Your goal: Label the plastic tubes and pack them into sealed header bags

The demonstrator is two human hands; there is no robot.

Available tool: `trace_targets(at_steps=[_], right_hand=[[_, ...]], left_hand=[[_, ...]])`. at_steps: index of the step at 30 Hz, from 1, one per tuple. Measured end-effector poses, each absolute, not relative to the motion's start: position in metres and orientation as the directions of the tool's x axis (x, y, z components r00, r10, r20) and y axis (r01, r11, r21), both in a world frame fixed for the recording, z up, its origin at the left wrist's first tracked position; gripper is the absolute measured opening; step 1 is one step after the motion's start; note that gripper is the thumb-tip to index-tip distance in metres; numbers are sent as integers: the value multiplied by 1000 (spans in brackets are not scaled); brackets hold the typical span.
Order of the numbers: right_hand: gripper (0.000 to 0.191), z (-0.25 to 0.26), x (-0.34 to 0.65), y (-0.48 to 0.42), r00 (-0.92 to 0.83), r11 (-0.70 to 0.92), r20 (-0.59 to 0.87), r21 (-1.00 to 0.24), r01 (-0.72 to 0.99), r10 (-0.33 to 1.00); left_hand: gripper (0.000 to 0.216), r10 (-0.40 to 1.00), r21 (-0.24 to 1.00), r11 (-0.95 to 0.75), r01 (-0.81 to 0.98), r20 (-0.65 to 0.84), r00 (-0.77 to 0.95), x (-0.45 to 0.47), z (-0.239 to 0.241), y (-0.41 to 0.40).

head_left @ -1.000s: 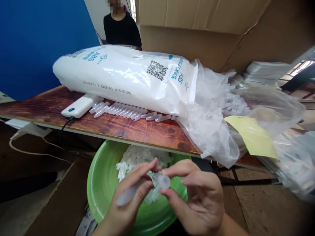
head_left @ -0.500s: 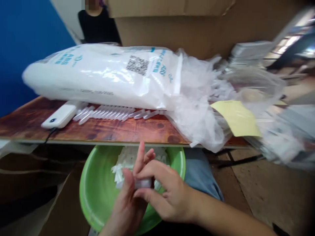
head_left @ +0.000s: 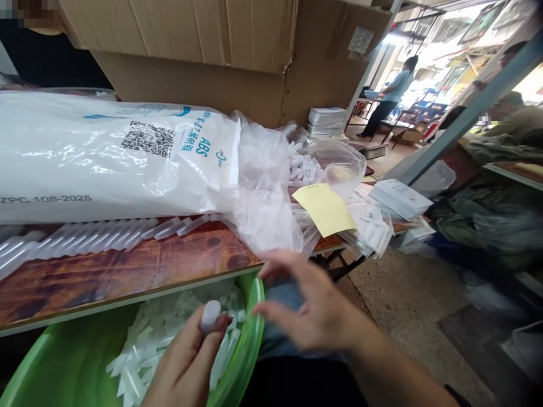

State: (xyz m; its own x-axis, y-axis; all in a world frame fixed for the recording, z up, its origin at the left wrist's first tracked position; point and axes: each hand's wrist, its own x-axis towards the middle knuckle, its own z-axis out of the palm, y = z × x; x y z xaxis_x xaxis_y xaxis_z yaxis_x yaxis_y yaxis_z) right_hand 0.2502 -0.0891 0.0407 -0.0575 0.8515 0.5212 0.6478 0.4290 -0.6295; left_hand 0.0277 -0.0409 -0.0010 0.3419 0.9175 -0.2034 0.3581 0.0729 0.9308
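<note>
A translucent plastic tube (head_left: 210,314) stands nearly upright in the left hand (head_left: 186,362), its rounded end poking out on top (the rest is hidden), over a green basin (head_left: 255,308) heaped with pale plastic pieces (head_left: 165,325).

- White sack (head_left: 106,169): teal "ABS" by its open end, Chinese characters alongside.
- Same sack, a black QR code (head_left: 147,138) just left of that.
- Along its lower edge, grey print: "ZPC 108-2025".
- Label (head_left: 360,39) on the cardboard box (head_left: 190,85): too small to read.

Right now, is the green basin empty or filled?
Partly filled: a heap of small translucent plastic pieces lies in the green basin, with bare green wall showing at the left.
</note>
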Motion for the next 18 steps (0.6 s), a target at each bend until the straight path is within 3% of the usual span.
trace_targets(at_steps=[2, 4, 6, 8, 10, 12, 15, 17, 18], right_hand=[[51, 50, 295, -98, 21, 257, 626, -350, 901, 780], [60, 55, 337, -104, 106, -49, 542, -119, 992, 833], [64, 52, 367, -103, 167, -184, 425, 0, 983, 890], [53, 43, 385, -96, 180, -200, 324, 28, 979, 929], [42, 34, 392, -86, 190, -200, 339, -6, 980, 921], [37, 29, 390, -78, 229, -239, 525, -50, 970, 820], [36, 35, 363, -72, 183, -232, 854, -76, 970, 486], [42, 42, 328, -75, 49, -105, 939, -13, 994, 340], [46, 44, 307, -77, -40, -6, 941, 44, 999, 336]], left_hand=[[33, 912, 942, 184, 280, -269, 309, 26, 1, -39], [38, 889, 945, 266, 190, -317, 330, 23, 3, -37], [46, 870, 945, 306, 113, -326, 371, 21, 6, -34], [50, 878, 952, 303, 47, -298, 374, 18, 8, -31], [47, 901, 952, 306, -13, -285, 328, 13, 10, -27], [37, 906, 930, 359, -77, -327, 270, 8, 11, -25], [28, 854, 850, 502, -160, -458, 246, 7, 15, -26], [31, 788, 772, 601, -209, -527, 320, 13, 20, -31], [31, 756, 732, 637, -241, -534, 378, 18, 22, -33]])
